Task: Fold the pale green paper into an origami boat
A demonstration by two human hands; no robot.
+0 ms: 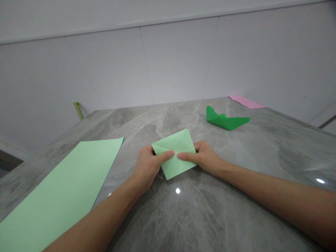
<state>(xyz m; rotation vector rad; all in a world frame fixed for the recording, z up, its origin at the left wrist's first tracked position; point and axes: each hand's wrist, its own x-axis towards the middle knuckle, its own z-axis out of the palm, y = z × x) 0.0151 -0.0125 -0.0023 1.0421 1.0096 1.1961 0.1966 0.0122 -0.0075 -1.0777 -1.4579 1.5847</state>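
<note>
A folded light green paper (176, 148), diamond-shaped with creases across it, is held just above the grey marble table (210, 210) in the middle of the view. My left hand (148, 166) grips its left corner, thumb pressed on top near the centre. My right hand (206, 157) grips the right corner, its thumb meeting the left thumb at the paper's middle. Both hands are closed on the paper.
A large flat sheet of light green paper (60, 194) lies at the left, with a blue edge showing beneath its far corner. A dark green folded paper boat (225, 120) sits at the far right, a pink sheet (246, 102) behind it. White walls enclose the table.
</note>
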